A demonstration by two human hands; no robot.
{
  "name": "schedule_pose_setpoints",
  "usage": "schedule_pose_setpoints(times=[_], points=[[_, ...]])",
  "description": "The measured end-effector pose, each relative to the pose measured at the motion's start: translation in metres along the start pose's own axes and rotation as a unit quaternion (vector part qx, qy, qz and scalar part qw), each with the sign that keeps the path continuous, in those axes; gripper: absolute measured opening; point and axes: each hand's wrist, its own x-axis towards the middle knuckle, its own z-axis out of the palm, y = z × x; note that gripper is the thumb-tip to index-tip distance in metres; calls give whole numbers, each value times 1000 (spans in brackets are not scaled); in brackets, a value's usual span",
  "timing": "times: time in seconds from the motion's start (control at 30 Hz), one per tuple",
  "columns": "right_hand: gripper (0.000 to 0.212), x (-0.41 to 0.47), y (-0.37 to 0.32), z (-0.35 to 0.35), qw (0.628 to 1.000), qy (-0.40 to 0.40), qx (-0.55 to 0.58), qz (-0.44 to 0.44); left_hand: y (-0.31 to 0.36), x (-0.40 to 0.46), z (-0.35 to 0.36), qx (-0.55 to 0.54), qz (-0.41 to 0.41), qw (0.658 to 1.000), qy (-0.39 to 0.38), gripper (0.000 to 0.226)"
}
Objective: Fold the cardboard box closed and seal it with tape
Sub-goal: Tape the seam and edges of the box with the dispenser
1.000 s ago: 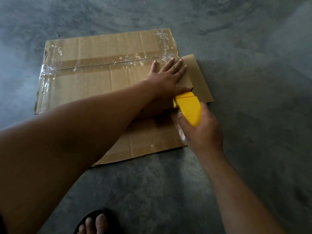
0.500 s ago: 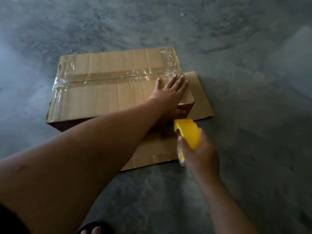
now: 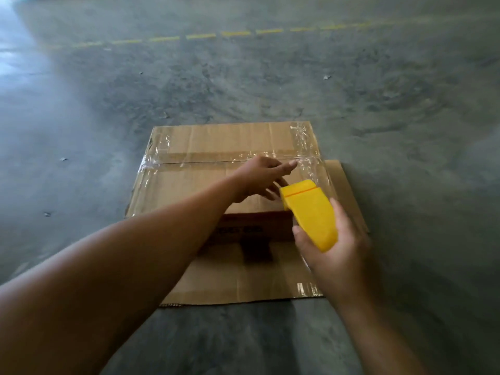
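A brown cardboard box [image 3: 205, 182] stands on the floor with its top flaps folded shut. Clear tape [image 3: 216, 159] runs along the centre seam and another strip [image 3: 311, 155] crosses the right end. My left hand [image 3: 263, 177] hovers over the box top near its right end, fingers spread and pointing right, holding nothing. My right hand [image 3: 335, 250] grips a yellow tape dispenser [image 3: 308, 212] just in front of the box's near right corner, its nose pointing toward the box.
A flat sheet of cardboard [image 3: 243, 282] lies under the box and sticks out toward me and to the right. Bare grey concrete floor [image 3: 405, 158] surrounds it. A dashed yellow line [image 3: 200, 36] crosses the floor far behind.
My left hand has lifted off the box top and turned rightward. My right hand has raised the dispenser up toward the box's near right corner. The camera tilted up, showing more floor.
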Motion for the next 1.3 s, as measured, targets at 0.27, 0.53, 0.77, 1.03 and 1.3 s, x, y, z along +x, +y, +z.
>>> schedule_pose_setpoints(times=[0.27, 0.53, 0.77, 1.03, 1.3], points=[[81, -8, -52, 38, 994, -71, 34, -78, -35, -74, -60, -253, -200, 944, -75, 37], [85, -24, -65, 59, 984, -145, 56, -89, -72, -104, -92, -319, -235, 915, -78, 38], [85, -3, -74, 69, 979, -160, 69, -110, -81, -96, -116, -291, -232, 925, -75, 38], [82, 15, -101, 79, 973, -154, 94, -147, -65, -91, -159, -206, -170, 963, -29, 18], [85, 15, -137, 117, 978, -149, 109, -99, -67, -68, -210, 59, -119, 991, 9, 25]])
